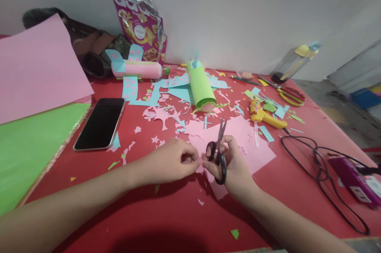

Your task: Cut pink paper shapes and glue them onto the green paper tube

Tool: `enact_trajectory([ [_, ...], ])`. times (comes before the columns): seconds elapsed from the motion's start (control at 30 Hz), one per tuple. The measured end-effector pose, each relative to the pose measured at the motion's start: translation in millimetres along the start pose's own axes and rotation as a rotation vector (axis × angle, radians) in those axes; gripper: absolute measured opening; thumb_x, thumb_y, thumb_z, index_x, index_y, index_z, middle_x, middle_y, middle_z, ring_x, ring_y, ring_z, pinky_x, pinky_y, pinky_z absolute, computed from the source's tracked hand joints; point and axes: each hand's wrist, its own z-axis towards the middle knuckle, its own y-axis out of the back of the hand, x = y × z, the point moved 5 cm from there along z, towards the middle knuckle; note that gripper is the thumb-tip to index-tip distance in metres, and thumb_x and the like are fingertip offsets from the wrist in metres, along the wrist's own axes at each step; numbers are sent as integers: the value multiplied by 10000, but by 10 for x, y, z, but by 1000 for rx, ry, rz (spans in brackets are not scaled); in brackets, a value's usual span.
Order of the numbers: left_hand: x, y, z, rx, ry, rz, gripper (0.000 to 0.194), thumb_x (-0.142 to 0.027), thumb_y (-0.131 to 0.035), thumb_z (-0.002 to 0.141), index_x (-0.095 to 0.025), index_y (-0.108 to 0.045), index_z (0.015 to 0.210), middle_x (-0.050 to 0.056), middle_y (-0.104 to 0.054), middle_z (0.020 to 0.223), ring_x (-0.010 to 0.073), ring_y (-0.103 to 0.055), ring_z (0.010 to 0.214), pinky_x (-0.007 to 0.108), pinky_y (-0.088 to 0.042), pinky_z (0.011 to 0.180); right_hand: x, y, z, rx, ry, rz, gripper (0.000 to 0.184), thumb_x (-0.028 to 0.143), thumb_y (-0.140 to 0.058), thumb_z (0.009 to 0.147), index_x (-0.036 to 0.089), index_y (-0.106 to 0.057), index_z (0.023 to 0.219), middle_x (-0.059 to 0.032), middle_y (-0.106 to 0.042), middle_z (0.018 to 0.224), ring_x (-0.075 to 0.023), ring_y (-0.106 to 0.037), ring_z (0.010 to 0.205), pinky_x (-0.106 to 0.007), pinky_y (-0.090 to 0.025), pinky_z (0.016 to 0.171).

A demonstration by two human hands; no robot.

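Note:
My right hand (233,165) is closed through the black handles of a pair of scissors (218,149), whose blades point up and away from me. My left hand (174,159) is pinched shut just left of it, fingertips meeting the right hand's over a tiny pink scrap that I can barely make out. Both hands hover over a pink paper sheet (244,138) lying on the red table (166,213). Pink and blue paper cuttings (162,114) are strewn just beyond the hands.
A phone (101,123) lies at the left beside pink (35,66) and green sheets (29,141). Behind stand a green paper roll (201,86), a pink paper-covered bottle (138,69) and a snack bag (143,26). A yellow glue gun (263,116), orange scissors (290,95), black cable (321,169) lie right.

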Motion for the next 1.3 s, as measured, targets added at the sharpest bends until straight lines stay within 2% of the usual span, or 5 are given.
enact_trajectory([
  [0.37,-51,0,3,20,-136,102,247,-222,-401,770,-133,-576,620,-4,-481,524,96,-409,523,203,-307,534,-17,-28,-40,36,-59,-47,436,93,-672,589,242,-317,792,90,-500,678,-50,-459,519,-177,-372,493],
  [0.6,-6,65,5,-102,-53,45,152,-162,-415,719,-153,-443,571,-40,-424,524,80,-374,517,192,-308,528,5,52,-4,-76,18,-10,406,118,-664,602,244,-318,772,90,-473,677,-46,-444,496,-161,-354,441],
  [0.73,-6,44,9,-70,-18,-47,102,-184,-426,736,-156,-478,652,-38,-468,557,86,-416,536,194,-328,533,-11,99,1,-122,40,49,407,122,-667,609,251,-326,790,85,-469,700,-47,-445,498,-165,-377,430],
  [0.93,20,-75,42,-98,-44,-55,296,-356,-377,826,-144,-540,700,-14,-528,624,89,-445,570,191,-336,537,-17,102,-16,-135,68,50,396,120,-660,626,251,-333,806,81,-470,712,-46,-454,501,-160,-380,415],
  [1.3,57,-99,51,-183,-17,-107,307,-324,-375,830,-142,-526,635,-17,-525,583,91,-451,551,197,-342,547,-7,78,-12,-155,57,36,371,129,-647,637,246,-325,778,90,-461,700,-44,-462,494,-170,-386,432],
])
